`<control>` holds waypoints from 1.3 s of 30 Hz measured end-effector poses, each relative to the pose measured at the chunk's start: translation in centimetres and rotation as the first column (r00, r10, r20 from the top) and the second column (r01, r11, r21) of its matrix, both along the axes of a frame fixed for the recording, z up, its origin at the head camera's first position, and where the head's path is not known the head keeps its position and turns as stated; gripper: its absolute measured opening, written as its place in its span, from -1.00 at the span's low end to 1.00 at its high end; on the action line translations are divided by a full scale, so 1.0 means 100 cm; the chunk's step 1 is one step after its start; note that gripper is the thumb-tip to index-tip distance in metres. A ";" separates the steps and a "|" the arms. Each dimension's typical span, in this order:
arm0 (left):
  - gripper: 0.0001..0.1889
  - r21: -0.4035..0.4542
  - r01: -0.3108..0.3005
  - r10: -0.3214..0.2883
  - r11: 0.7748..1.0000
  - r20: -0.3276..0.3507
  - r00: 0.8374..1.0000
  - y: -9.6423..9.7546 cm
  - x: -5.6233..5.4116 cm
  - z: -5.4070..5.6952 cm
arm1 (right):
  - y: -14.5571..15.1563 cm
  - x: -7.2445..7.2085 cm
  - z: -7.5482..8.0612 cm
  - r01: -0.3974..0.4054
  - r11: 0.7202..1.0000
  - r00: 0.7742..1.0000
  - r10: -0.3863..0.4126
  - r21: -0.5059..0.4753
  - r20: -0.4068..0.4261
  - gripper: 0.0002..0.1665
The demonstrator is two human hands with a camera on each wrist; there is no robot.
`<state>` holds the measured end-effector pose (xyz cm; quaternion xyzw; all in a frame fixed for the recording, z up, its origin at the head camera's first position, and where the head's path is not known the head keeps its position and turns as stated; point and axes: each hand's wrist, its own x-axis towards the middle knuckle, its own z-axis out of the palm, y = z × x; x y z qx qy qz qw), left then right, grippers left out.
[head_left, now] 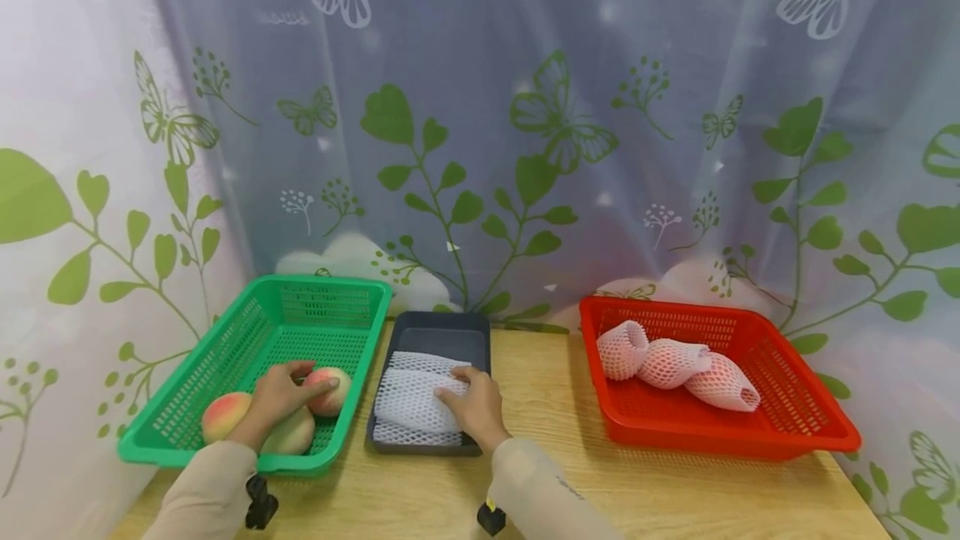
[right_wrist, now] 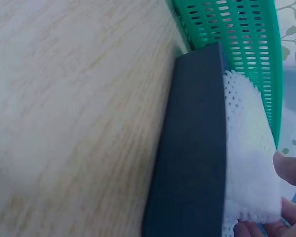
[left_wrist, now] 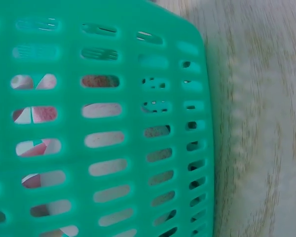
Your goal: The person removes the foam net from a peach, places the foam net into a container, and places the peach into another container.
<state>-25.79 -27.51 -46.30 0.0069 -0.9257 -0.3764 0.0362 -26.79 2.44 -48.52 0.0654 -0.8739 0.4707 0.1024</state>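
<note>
Inside the green basket (head_left: 360,373), my left hand (head_left: 281,397) reaches over the peaches and grips the rightmost peach (head_left: 337,401), with the thumb lying across it. Another peach (head_left: 225,413) lies left of the wrist, and a paler peach (head_left: 294,433) sits below the hand. White foam fruit nets (head_left: 408,398) lie flat and stacked in a dark grey tray (head_left: 442,325). At their right edge, my right hand (head_left: 477,402) pinches a net between thumb and fingers. The right wrist view shows the thumb (right_wrist: 290,168) above the net's edge and fingertips below it.
A red basket (head_left: 720,432) stands on the right of the wooden table (head_left: 547,407). It holds several peaches in foam nets, among them a netted peach (head_left: 723,383). A patterned curtain (head_left: 480,148) hangs behind. The green basket's wall (left_wrist: 133,113) fills most of the left wrist view.
</note>
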 end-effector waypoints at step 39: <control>-0.32 0.261 0.223 -0.194 0.939 -0.133 0.972 0.145 -0.007 0.053 | 0.145 -0.007 0.079 0.035 0.996 0.999 -0.036 -0.078 -0.003 -0.41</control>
